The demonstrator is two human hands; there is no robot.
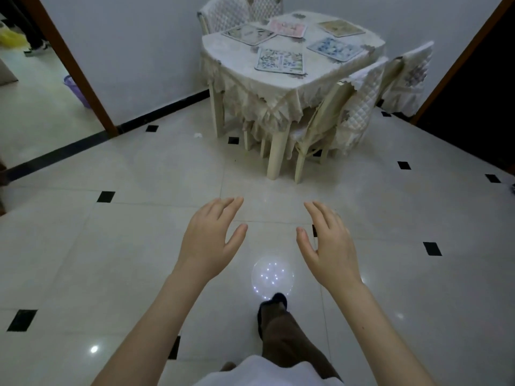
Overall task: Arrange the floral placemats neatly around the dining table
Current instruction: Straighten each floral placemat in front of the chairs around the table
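Observation:
Several floral placemats lie at uneven angles on the dining table [278,87], which wears a cream fringed cloth. Nearest me is a blue-green placemat [279,61]; a blue one [335,48] lies to its right, a beige one [340,28] at the far right, a pink one [287,28] at the back middle, and a pale green one [248,34] at the left. My left hand [209,238] and my right hand [328,243] hover over the floor well short of the table, palms down, fingers spread, holding nothing.
Chairs with quilted covers stand at the table's right side [359,107], [409,76] and behind it [225,12]. White tiled floor [139,246] lies between me and the table. An open doorway with a brown frame [75,65] is at left, beside a purple bin [75,87]. My foot [274,307] is forward.

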